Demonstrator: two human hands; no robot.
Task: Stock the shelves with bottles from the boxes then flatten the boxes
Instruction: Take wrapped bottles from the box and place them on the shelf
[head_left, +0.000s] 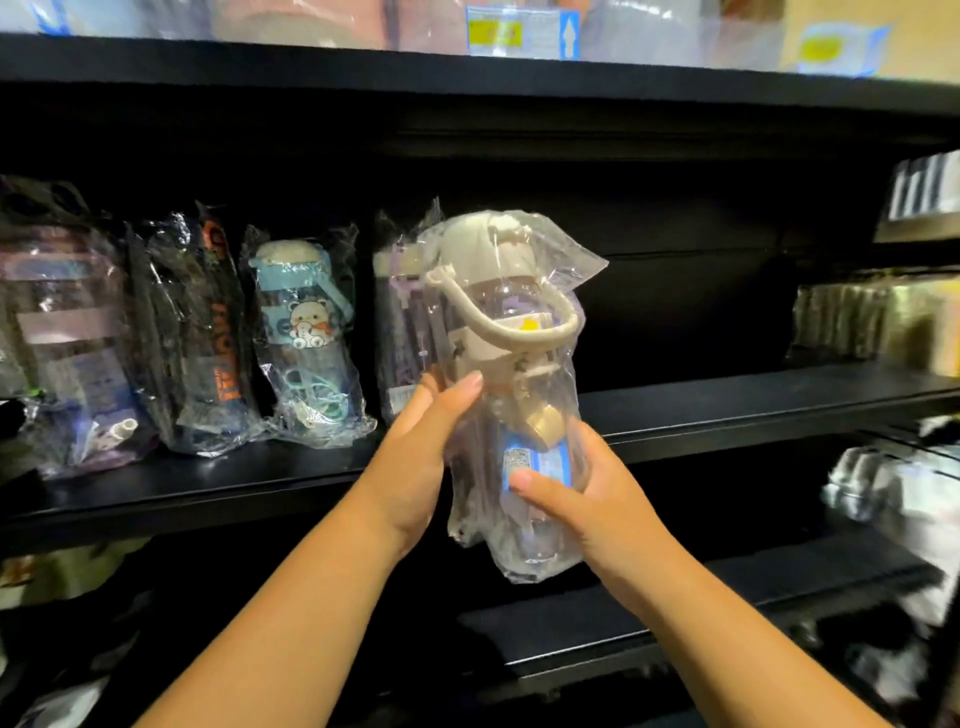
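Seemingly mid-placement in the head view, both hands grip one bagged bottle (511, 364) upright: the left hand (421, 457) clasps its side, the right hand (587, 499) wraps the lower body, thumb on the blue label. It hangs just in front of the shelf (727, 400), beyond the fingertips. Left of the hands stand four wrapped bottles (306, 338) in a row; the bare stretch to the right probably awaits this one.

Both forearms reach up and forward, converging at centre. Left hand (415, 457) sits higher, fingers curled, thumb up. Right hand (587, 499) lower, fingers wrapped, thumb pointing left. Both grasping, wrists straight.
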